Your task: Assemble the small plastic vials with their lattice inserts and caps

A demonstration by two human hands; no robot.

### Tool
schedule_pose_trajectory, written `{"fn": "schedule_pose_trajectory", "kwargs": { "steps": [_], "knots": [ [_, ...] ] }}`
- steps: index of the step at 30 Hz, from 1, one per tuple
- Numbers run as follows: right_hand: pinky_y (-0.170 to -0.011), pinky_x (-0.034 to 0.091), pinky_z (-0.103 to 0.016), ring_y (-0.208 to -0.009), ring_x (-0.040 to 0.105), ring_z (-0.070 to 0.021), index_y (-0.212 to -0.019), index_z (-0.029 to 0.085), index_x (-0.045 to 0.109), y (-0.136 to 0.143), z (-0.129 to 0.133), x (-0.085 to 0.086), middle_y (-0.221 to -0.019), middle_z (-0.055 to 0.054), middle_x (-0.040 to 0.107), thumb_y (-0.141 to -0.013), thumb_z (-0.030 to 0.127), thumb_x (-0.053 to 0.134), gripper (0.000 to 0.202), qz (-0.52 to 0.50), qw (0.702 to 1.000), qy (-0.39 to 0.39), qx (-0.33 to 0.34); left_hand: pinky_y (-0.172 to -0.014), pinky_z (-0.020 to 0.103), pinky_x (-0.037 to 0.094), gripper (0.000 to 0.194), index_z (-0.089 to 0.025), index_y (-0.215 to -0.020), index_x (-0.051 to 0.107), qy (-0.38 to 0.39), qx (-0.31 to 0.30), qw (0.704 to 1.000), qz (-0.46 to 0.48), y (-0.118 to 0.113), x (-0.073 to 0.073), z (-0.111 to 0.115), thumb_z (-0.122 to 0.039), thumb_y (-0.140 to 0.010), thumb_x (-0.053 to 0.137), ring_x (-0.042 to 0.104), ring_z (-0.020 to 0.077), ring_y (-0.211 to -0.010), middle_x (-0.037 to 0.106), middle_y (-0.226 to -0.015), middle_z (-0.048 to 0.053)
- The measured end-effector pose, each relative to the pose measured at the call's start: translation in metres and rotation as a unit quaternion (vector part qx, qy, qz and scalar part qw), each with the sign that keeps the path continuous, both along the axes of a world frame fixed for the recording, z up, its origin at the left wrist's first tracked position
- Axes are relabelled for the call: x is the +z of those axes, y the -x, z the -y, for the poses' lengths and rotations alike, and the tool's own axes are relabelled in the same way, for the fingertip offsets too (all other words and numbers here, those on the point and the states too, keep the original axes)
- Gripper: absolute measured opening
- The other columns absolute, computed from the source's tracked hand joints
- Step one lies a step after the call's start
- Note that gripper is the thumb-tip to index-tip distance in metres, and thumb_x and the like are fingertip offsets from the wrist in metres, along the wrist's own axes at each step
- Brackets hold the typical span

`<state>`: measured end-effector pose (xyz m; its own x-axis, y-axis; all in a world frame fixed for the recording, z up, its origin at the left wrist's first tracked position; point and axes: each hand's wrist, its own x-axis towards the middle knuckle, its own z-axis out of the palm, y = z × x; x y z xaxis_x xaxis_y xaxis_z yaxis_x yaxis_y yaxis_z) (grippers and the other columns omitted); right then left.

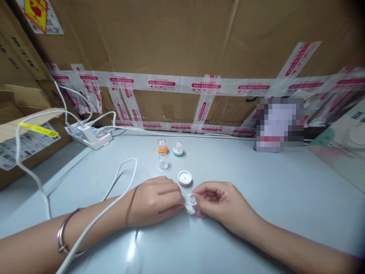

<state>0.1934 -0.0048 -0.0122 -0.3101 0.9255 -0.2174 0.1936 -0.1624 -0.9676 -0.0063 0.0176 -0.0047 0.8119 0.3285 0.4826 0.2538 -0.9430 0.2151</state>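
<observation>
Between my hands, above the table, is a small white plastic piece [190, 207] with two round slotted parts. The fingers of my right hand [218, 199] pinch it from the right. My left hand [159, 199] is closed, back upward, with its fingertips at the piece's left side; those tips are partly hidden. A round white cap [185, 178] lies just beyond, hollow side up. Farther back stand a small clear container with an orange band [162, 150] and a clear domed one with a teal base [178, 149]. A clear empty cup [163, 161] stands in front of the orange-banded one.
A white cable [110, 209] loops over my left forearm. It runs near a power strip [91, 137] with plugs at the back left. Large taped cardboard boxes [171, 45] wall off the back. A blurred-out upright object [279, 125] stands at the back right beside a pale box [348, 140].
</observation>
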Motion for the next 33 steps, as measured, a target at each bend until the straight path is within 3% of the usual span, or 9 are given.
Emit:
{"fn": "schedule_pose_trajectory", "kwargs": {
  "steps": [3,11,17,22,28,33],
  "knots": [
    [-0.048,0.043,-0.018,-0.046,0.054,-0.0079,-0.062,0.016,0.063,0.001,-0.001,0.003,-0.050,0.002,0.061,-0.065,0.019,0.066,0.006,0.019,1.000,0.001,0.005,-0.061,0.026,0.044,0.019,-0.013,-0.083,0.060,-0.094,-0.028,0.994,-0.043,0.001,0.003,0.000,-0.007,-0.086,0.042,0.055,0.0150,-0.064,0.063,-0.067,0.006],
    [-0.043,0.033,-0.019,-0.045,0.042,-0.0068,-0.083,0.017,0.072,-0.006,-0.008,0.003,-0.053,0.003,0.053,-0.073,0.028,0.059,0.020,0.099,0.991,-0.088,0.022,-0.063,0.027,0.044,0.017,-0.016,-0.081,0.059,-0.146,0.006,0.988,-0.044,0.009,0.003,-0.011,-0.009,-0.086,0.044,0.059,0.0145,-0.071,0.067,-0.078,0.005],
    [-0.043,0.034,-0.020,-0.047,0.043,-0.0078,-0.087,0.017,0.070,-0.004,-0.004,0.006,-0.055,0.003,0.052,-0.073,0.030,0.060,0.021,0.060,0.994,-0.088,0.001,-0.063,0.029,0.046,0.023,-0.015,-0.082,0.058,-0.182,-0.016,0.983,-0.011,0.010,0.001,-0.010,-0.010,-0.089,0.037,0.058,0.0162,-0.072,0.066,-0.080,0.008],
    [-0.060,0.046,-0.022,-0.061,0.055,-0.0098,-0.091,0.018,0.064,-0.002,-0.001,0.008,-0.068,0.001,0.060,-0.068,0.026,0.067,0.024,-0.037,0.997,-0.060,0.027,-0.063,0.030,0.047,0.022,-0.015,-0.079,0.058,-0.188,-0.013,0.982,-0.006,0.010,0.002,-0.005,-0.009,-0.088,0.038,0.058,0.0173,-0.072,0.066,-0.080,0.008],
    [-0.063,0.050,-0.021,-0.060,0.062,-0.0085,-0.085,0.014,0.065,0.000,-0.004,0.007,-0.068,-0.002,0.068,-0.074,0.035,0.065,0.024,-0.100,0.992,0.060,0.053,-0.064,0.030,0.047,0.022,-0.015,-0.075,0.057,-0.198,-0.014,0.980,-0.014,0.008,0.000,-0.004,-0.009,-0.088,0.040,0.058,0.0171,-0.071,0.066,-0.079,0.008],
    [-0.066,0.053,-0.022,-0.063,0.066,-0.0095,-0.081,0.015,0.067,-0.001,-0.004,0.007,-0.069,-0.001,0.069,-0.068,0.035,0.071,0.024,-0.094,0.993,0.065,0.003,-0.070,0.029,0.047,0.012,-0.013,-0.095,0.057,-0.098,0.020,0.995,0.003,0.006,0.000,-0.004,-0.014,-0.087,0.048,0.059,0.0165,-0.078,0.066,-0.087,0.009]
  ]
}}
